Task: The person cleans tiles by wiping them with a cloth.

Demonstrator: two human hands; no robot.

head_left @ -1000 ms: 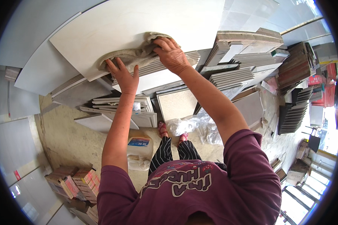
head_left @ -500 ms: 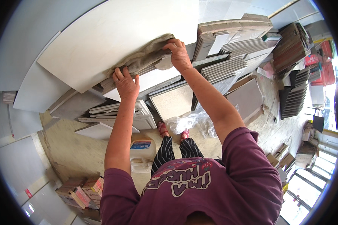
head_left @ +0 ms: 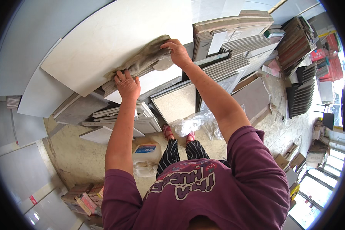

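Cloth [head_left: 143, 59], grey-brown and crumpled, lies pressed along the lower edge of a large cream tile [head_left: 107, 38] that leans on stacked tiles [head_left: 234, 42]. Left hand [head_left: 127, 85] clutches the cloth's lower end, fingers curled closed; right hand [head_left: 178, 53] grips its upper end. Below the tile sit a white jug [head_left: 146, 154] and clear plastic wrap [head_left: 195, 124] on the floor.

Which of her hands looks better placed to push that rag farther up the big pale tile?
Probably the right hand: it grips the grey-brown rag's upper end on the large cream tile. The left hand sits lower, at the tile's bottom edge.
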